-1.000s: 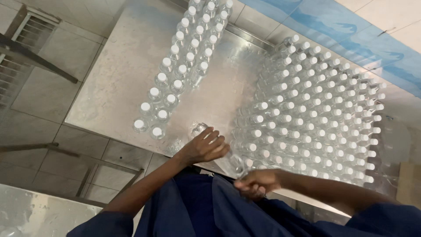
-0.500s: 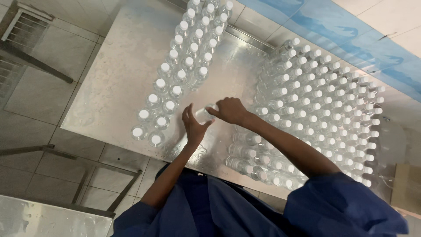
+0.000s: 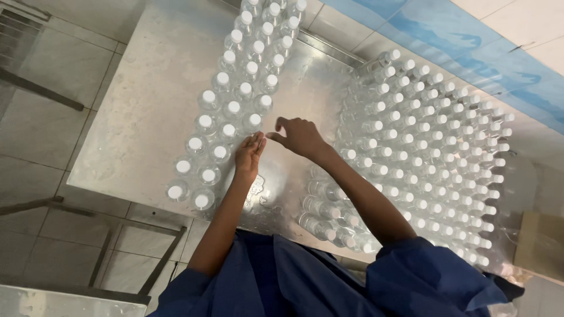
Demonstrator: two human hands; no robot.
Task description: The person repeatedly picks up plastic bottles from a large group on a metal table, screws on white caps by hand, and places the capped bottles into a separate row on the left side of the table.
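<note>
Both hands are now resting empty above the middle of the steel table (image 3: pixel 147 117); half a second ago they were cupping a clear bottle between them, and that bottle is no longer distinguishable. The left hand (image 3: pixel 249 154) is lying flat, fingers extended, just beside the upright rows of white-capped bottles (image 3: pixel 235 105) running toward the far edge. The right hand (image 3: pixel 299 136) is hovering loosely curled, grasping nothing. Bottles lying stacked (image 3: pixel 435 147) are filling the right side, their count blurring together. Grey floor tiles (image 3: pixel 35 117) are showing beyond the left edge; a blue-sleeved torso is covering the near edge.
</note>
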